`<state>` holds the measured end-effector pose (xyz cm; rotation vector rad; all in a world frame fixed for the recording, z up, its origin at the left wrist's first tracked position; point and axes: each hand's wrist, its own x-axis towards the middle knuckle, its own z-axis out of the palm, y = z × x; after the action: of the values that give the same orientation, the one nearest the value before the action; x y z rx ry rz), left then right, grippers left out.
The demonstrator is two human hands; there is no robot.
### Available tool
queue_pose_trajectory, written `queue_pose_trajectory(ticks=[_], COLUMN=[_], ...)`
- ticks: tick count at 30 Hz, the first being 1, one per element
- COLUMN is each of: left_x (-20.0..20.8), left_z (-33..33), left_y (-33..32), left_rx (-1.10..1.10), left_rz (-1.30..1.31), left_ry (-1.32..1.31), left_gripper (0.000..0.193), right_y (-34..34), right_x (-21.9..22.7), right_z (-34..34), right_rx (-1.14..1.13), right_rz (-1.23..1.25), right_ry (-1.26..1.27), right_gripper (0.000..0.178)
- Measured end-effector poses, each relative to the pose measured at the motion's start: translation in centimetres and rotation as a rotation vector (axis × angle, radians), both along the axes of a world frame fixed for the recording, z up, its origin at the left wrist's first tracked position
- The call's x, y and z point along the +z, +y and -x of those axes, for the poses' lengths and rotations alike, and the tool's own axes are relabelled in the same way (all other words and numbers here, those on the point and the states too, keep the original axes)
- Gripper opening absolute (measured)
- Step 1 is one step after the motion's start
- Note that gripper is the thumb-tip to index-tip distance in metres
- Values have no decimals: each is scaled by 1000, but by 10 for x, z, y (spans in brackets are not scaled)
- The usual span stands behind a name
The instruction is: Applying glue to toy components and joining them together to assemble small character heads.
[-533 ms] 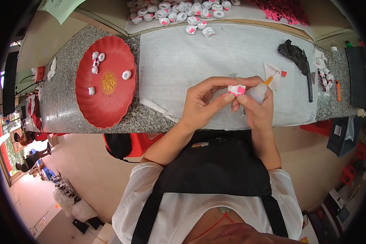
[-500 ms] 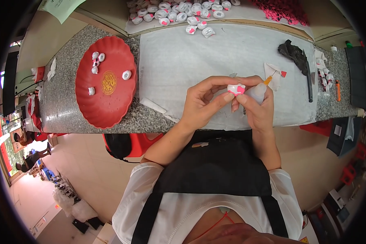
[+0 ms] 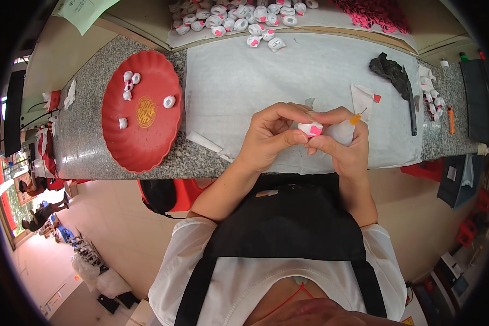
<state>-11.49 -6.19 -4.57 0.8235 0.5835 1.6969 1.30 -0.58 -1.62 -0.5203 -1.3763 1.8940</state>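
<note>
Between my two hands, above the near edge of a white sheet (image 3: 239, 76), is a small white figurine head (image 3: 310, 129) with a pink patch on it. My left hand (image 3: 274, 136) pinches it from the left with thumb and fingers. My right hand (image 3: 349, 149) touches its right side with the thumb and also holds a translucent squeeze bottle (image 3: 342, 132) against the palm. That bottle has an orange needle tip (image 3: 355, 119) pointing up and to the right. Curled fingers hide the back of the figurine head.
A scalloped red plate (image 3: 141, 146) with several small white pieces stands at the left. Many white heads (image 3: 239, 24) and a heap of pink parts (image 3: 370, 15) fill the back shelf. A black plastic bag (image 3: 390, 73), a dark stick-like tool (image 3: 413, 117) and an orange marker (image 3: 451, 120) lie at right.
The figurine head has turned in my fingers and shifted slightly left and down. The squeeze bottle has tilted a little, its needle tip moving slightly lower.
</note>
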Motion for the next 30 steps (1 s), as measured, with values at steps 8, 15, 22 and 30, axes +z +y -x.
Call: queue_pose_trajectory(ticks=[8,15,22,30], left_x=[25,35,61,29], left_z=[8,14,99,52], left_y=[-37,-47,-45,48], left_rx=[-7,245,1354,566], left_rz=[68,81,250,-139], left_ry=[-4,428,1336,1824], left_gripper=[20,20,24,22], right_y=[-36,-47,-15,-20], right_x=[12,10,5,0], right_z=[10,17,-7,-17], right_rx=[19,-201,-186,-177], right_rz=[130,159,88,133], right_ry=[-6,-82,-174,56], right_gripper=[24,31,45,35])
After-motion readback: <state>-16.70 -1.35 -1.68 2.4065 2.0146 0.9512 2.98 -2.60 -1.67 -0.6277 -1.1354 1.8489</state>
